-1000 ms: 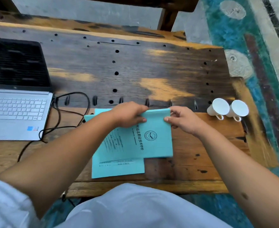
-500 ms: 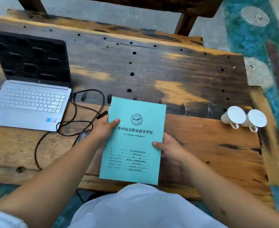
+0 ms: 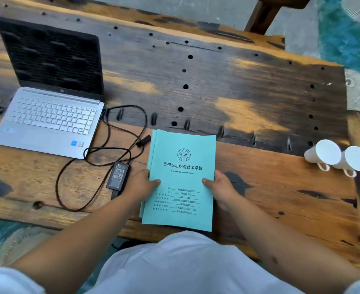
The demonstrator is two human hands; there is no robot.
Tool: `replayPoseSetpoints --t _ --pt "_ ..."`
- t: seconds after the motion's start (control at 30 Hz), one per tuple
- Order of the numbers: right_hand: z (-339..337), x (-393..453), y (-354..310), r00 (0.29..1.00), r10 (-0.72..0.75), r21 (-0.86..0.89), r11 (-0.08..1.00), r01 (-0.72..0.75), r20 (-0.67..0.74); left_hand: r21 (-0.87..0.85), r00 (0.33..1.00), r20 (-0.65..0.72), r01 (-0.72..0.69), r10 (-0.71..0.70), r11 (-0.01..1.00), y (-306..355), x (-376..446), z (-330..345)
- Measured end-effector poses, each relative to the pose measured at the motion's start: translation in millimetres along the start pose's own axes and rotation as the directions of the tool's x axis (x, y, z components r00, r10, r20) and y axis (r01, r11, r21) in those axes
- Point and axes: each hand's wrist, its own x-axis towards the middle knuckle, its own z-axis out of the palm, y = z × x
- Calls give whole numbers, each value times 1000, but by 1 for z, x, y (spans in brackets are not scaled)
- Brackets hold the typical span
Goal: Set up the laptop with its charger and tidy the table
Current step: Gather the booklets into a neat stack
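Note:
A stack of teal booklets (image 3: 181, 179) is held upright-facing in front of me over the table's near edge. My left hand (image 3: 142, 184) grips its left edge and my right hand (image 3: 221, 186) grips its right edge, thumbs on the cover. An open silver laptop (image 3: 47, 115) with a dark screen sits at the left. Its black charger brick (image 3: 118, 176) lies just left of my left hand, with the black cable (image 3: 119, 132) looped between brick and laptop's right side.
Two white cups (image 3: 338, 159) lie on their sides near the right edge of the wooden table (image 3: 249, 98). The tabletop has several round holes and slots. A wooden chair leg (image 3: 262, 15) stands behind the far edge. Teal patterned floor surrounds the table.
The booklets were gathered from flat on the table into one stack and held in both hands; my hands slid lower along their sides. The charger brick came into view.

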Motion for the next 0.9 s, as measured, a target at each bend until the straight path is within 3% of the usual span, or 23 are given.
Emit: replayPoseSetpoints --t 0.2,0.33,0.4,0.5,0.6,0.73,0.8,0.9 --pt "17 21 -3 996 1 -195 981 -18 -84 56 983 -170 -60 69 997 -1 7 6" --pt "12 24 -5 970 -149 -471 881 42 -191 72 970 -225 -80 95 994 -5 10 7" --pt "7 24 -3 960 -193 -574 818 44 -202 25 974 -221 -45 49 999 -5 12 6" --pt "-1 26 2 972 -138 -632 774 -14 -191 41 987 -162 3 3 999 -3 17 7" --pt "-1 28 4 991 -81 -577 817 5 -105 -4 990 -133 51 -51 999 4 18 9" --pt "0 27 5 987 -72 -467 884 -2 -141 -335 979 -14 188 -204 923 21 21 1" --pt "-4 28 4 990 -6 -349 936 -44 -139 -467 980 57 196 -192 862 33 20 -1" --pt "-12 30 1 992 81 -227 969 -101 -95 -480 986 77 168 -150 861 46 11 0"
